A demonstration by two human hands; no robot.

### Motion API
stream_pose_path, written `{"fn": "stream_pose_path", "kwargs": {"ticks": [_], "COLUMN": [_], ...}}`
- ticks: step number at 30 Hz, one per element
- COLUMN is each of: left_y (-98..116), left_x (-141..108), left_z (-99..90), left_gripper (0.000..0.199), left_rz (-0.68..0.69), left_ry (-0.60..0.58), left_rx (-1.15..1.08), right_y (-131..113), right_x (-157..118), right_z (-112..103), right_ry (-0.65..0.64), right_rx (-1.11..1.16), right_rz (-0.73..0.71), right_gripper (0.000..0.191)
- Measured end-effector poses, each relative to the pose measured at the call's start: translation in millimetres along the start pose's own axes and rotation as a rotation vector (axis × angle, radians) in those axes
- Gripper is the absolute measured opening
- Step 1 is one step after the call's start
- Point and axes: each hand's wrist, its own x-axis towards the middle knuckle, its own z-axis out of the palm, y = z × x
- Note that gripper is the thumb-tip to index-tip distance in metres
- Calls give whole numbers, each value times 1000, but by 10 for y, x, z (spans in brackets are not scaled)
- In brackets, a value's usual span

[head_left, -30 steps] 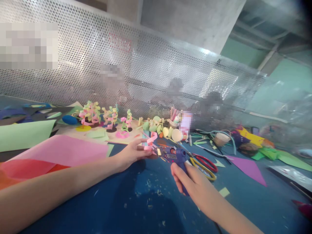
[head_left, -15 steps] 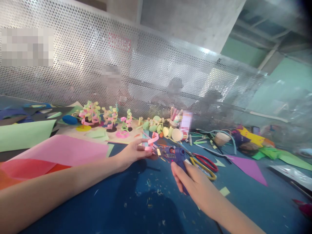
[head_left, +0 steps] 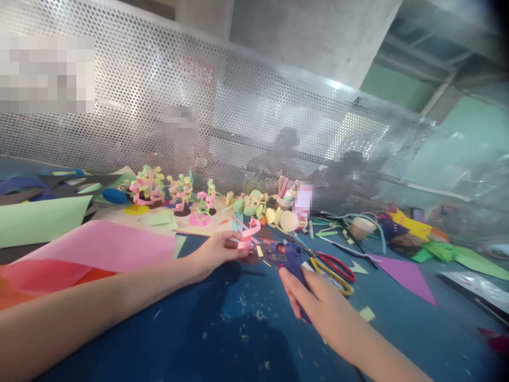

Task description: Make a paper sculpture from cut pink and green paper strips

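Observation:
Near the middle, my left hand (head_left: 218,253) pinches a curled pink paper strip (head_left: 250,232) between thumb and fingers. My right hand (head_left: 314,292) is wrapped round the handle of a dark blue glue gun (head_left: 288,255). The gun points left, its tip close by the base of the pink strip; whether they touch cannot be made out. Red-handled scissors (head_left: 338,265) and a yellow-handled pair (head_left: 336,281) lie just right of the gun, partly behind it.
Curly paper pieces (head_left: 149,185) stand at the back left. Pink paper (head_left: 107,241) and green paper (head_left: 40,218) lie at left. A cup (head_left: 289,220) lies at the back, and purple paper (head_left: 405,276) at right. Behind is a perforated metal screen (head_left: 246,116).
The pink strip has tilted and shifted slightly right in my left hand, whose fingers have moved a little. The glue gun and my right hand are almost unchanged.

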Motion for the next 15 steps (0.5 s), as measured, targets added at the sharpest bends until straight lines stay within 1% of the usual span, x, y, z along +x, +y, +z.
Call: {"fn": "stream_pose_path", "kwargs": {"ticks": [4, 9, 12, 15], "left_y": [-11, -23, -26, -22], "left_x": [3, 3, 6, 4], "left_z": [-10, -25, -25, -19], "left_gripper": [31, 29, 30, 30], "left_rz": [4, 9, 14, 18], "left_ry": [-10, -9, 22, 0], "left_rx": [10, 35, 59, 36], "right_y": [-15, -13, -21, -31], "right_x": [18, 13, 5, 7], "right_z": [1, 2, -1, -2], "right_ry": [9, -17, -2, 12], "right_rx": [12, -3, -16, -18], "right_rz": [6, 14, 10, 7], "right_gripper": [46, 45, 45, 46]}}
